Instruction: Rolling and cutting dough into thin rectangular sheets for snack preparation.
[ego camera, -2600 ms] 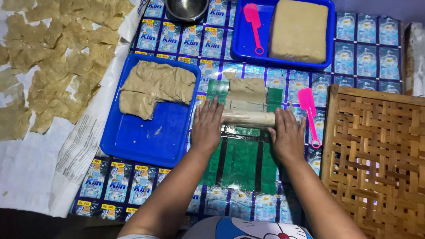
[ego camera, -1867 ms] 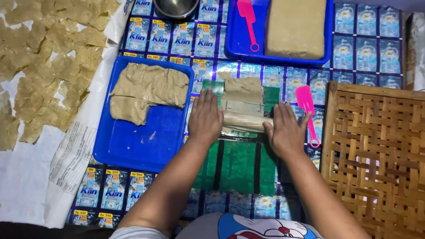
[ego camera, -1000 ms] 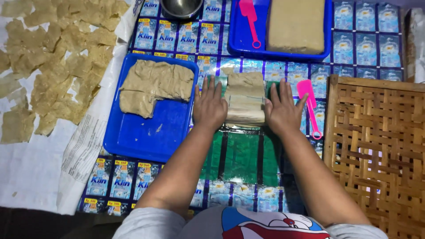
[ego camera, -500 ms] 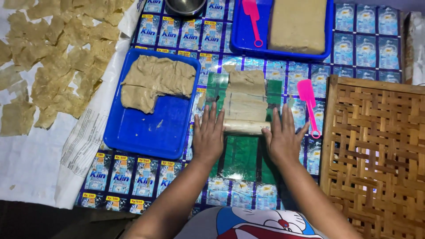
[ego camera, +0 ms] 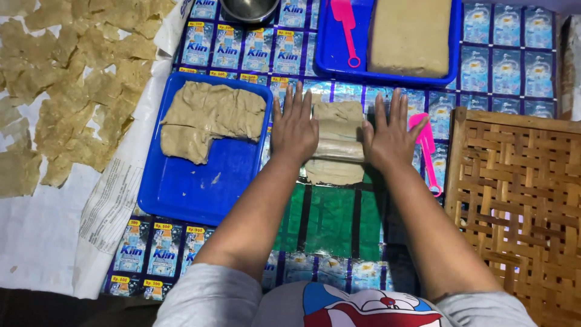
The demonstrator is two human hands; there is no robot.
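Between my two hands, on the green plastic sheet (ego camera: 330, 218), lies a pale roller (ego camera: 338, 149) across a strip of tan dough (ego camera: 337, 142); its long axis runs left to right while the dough stretches away from me. My left hand (ego camera: 295, 130) and right hand (ego camera: 390, 134) each lie flat with fingers spread, palms pressing near the roller's two ends, no grip closed around it, and both seem equally near. Just left sits a blue tray (ego camera: 200, 188) holding more dough, and a pink scraper (ego camera: 426, 151) lies just beside my right hand.
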